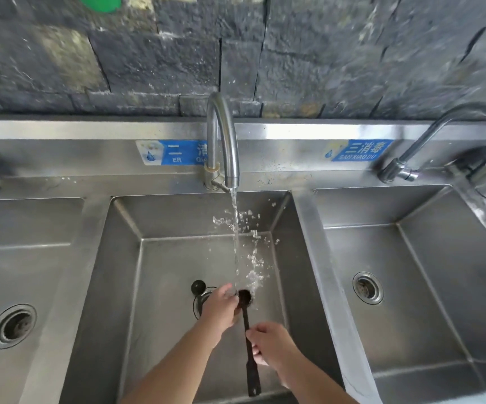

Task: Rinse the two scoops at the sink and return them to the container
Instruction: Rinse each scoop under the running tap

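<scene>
A dark long-handled scoop (250, 342) is held over the middle basin (136, 275) of a steel sink. Its small round bowl sits under the water stream (235, 228) falling from the middle tap (226, 141), and drops splash around it. My right hand (271, 344) grips the handle about halfway along. My left hand (221, 309) is at the scoop's bowl, fingers touching its rim. I see only this one scoop; no container is in view.
A black plug (198, 286) lies by the middle drain, which my left hand partly covers. Left basin (12, 326) and right basin (367, 288) each show a drain. A second tap (446, 132) curves over the right. A dark stone wall stands behind.
</scene>
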Motion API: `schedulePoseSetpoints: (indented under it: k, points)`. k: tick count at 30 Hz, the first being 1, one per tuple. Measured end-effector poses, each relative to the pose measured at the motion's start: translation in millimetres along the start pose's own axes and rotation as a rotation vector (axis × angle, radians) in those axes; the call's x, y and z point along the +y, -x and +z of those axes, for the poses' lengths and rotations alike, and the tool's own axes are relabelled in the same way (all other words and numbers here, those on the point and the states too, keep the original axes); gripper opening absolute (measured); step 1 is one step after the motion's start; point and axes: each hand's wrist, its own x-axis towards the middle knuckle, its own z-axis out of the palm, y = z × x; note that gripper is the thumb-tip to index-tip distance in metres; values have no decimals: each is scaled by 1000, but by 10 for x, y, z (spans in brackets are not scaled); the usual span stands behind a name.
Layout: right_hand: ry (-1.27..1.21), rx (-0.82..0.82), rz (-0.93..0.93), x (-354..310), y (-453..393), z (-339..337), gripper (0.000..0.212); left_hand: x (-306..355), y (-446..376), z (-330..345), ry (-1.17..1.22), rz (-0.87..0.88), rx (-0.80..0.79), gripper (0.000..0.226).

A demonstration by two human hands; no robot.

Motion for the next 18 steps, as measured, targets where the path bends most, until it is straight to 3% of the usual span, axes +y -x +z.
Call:
schedulePoseSetpoints:
  k: [5,9,14,18]
  points:
    - [-19,14,2,-100,231,-124,28,91,101,72,-60,-14,-48,27]
    - [-39,13,17,-177,384,-178,23,108,153,83,-59,-13,-81,30]
    - [-361,-111,135,-174,484,-172,20,152,164,16,-108,33,-60,17]
    - [-344,-126,95,-197,602,-158,15,209,160,-38,-112,58,-13,17]
